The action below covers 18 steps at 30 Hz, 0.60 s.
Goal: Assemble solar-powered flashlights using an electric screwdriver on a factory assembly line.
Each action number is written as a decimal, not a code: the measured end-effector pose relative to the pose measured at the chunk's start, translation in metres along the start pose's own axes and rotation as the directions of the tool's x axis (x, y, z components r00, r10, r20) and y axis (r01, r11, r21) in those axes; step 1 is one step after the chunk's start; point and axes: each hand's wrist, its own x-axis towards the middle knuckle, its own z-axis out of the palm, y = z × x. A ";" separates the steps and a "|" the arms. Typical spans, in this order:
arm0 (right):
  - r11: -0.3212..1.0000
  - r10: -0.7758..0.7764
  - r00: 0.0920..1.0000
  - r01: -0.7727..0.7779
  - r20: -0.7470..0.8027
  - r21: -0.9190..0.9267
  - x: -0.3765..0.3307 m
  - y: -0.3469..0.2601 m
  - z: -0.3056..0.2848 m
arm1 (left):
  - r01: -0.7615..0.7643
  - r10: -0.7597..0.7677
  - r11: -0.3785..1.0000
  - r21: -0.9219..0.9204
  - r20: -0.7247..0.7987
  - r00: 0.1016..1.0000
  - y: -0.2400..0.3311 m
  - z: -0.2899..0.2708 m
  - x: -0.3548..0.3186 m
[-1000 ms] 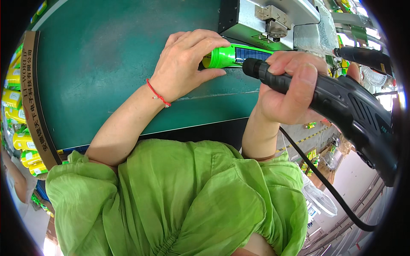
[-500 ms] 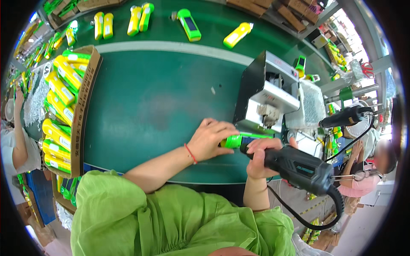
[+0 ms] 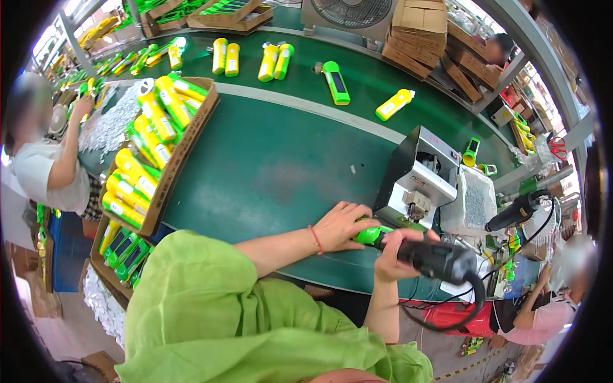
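My left hand (image 3: 345,225), with a red cord at the wrist, is closed around the end of a green flashlight (image 3: 368,236). The flashlight lies low over the bench; much of it is hidden by my hands and the tool. In my right hand (image 3: 391,260) is a black electric screwdriver (image 3: 437,258), its tip end against or just above the flashlight; contact cannot be made out. A cable curves down from the tool's rear. Just beyond my hands stands a black and silver screw feeder (image 3: 408,182).
At left, a cardboard box (image 3: 189,150) holds several yellow-green flashlights. Beyond the bench, more flashlights (image 3: 335,83) lie on a green belt. A white tray of screws (image 3: 474,201) and a second electric screwdriver (image 3: 516,212) are at right. Co-workers (image 3: 48,169) sit at either side.
The whole view has swung left, so the bench things appear farther right and lower. Both hands keep their holds. The screwdriver now appears shorter, angled differently over the flashlight.
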 end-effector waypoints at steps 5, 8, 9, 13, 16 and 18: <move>0.948 0.275 0.959 -0.258 -0.074 0.187 0.012 -0.003 0.017 | 0.026 -0.019 0.996 0.081 -0.086 0.996 -0.002 0.005 -0.006; 0.962 0.195 0.978 -0.177 -0.074 0.206 0.010 -0.011 0.004 | -0.016 0.026 0.994 0.110 -0.086 0.996 0.001 0.014 -0.003; 0.977 0.138 0.988 -0.126 -0.061 0.174 0.007 -0.006 0.001 | -0.029 0.038 0.992 0.121 -0.078 0.996 0.002 0.016 -0.003; 0.987 0.157 0.980 -0.159 -0.125 -0.003 0.023 0.022 0.002 | 0.000 0.006 0.995 0.098 -0.060 0.998 0.006 0.016 0.005; 0.947 0.270 0.962 -0.257 -0.041 0.194 0.036 -0.011 0.006 | 0.060 -0.076 0.989 0.136 0.113 0.991 0.006 -0.010 0.007; 0.887 0.288 0.957 -0.258 -0.022 0.383 0.058 -0.042 -0.006 | 0.206 -0.247 0.960 0.189 0.228 0.942 0.017 -0.048 0.000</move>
